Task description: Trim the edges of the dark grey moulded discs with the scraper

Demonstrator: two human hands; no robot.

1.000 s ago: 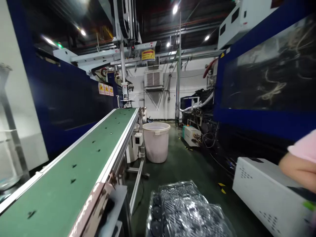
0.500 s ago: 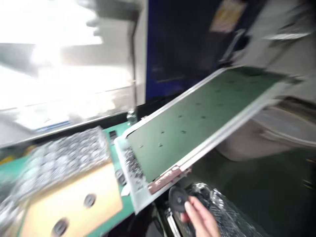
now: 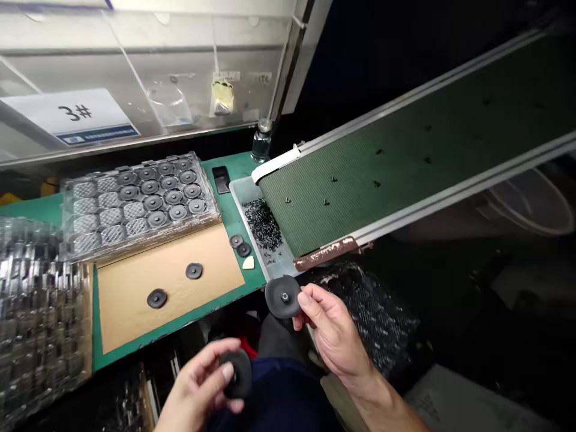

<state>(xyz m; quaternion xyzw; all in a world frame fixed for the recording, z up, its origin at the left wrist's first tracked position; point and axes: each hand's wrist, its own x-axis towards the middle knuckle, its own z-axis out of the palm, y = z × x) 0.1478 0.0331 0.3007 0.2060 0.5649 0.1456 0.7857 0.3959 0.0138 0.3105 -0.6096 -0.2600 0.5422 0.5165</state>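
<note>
My right hand (image 3: 330, 327) pinches a black rubber disc (image 3: 282, 297) by its edge, with the central stud facing up. Lower down, my left hand (image 3: 202, 384) is closed on a second black disc (image 3: 240, 373), thumb across its face. Both discs are held in the air above my lap. Two similar discs, one dark disc (image 3: 194, 271) and another disc (image 3: 157, 298), lie apart on the brown cardboard (image 3: 117, 324). A clear plastic tray (image 3: 211, 213) behind them holds more discs in its right-hand pockets. Two more discs (image 3: 243, 249) sit beside the parts bin.
A green conveyor belt (image 3: 315, 228) carrying small black parts slopes down to a pale plastic bin (image 3: 281, 264). Stacked clear trays (image 3: 40, 312) stand at left. A glass jar (image 3: 261, 141) and a small black tray (image 3: 221, 179) are at the back. A black-wrapped box (image 3: 378, 318) is below the belt.
The view has turned right and steadied. My left hand with a disc has come into view; my right hand still holds its disc, now further left in view.
</note>
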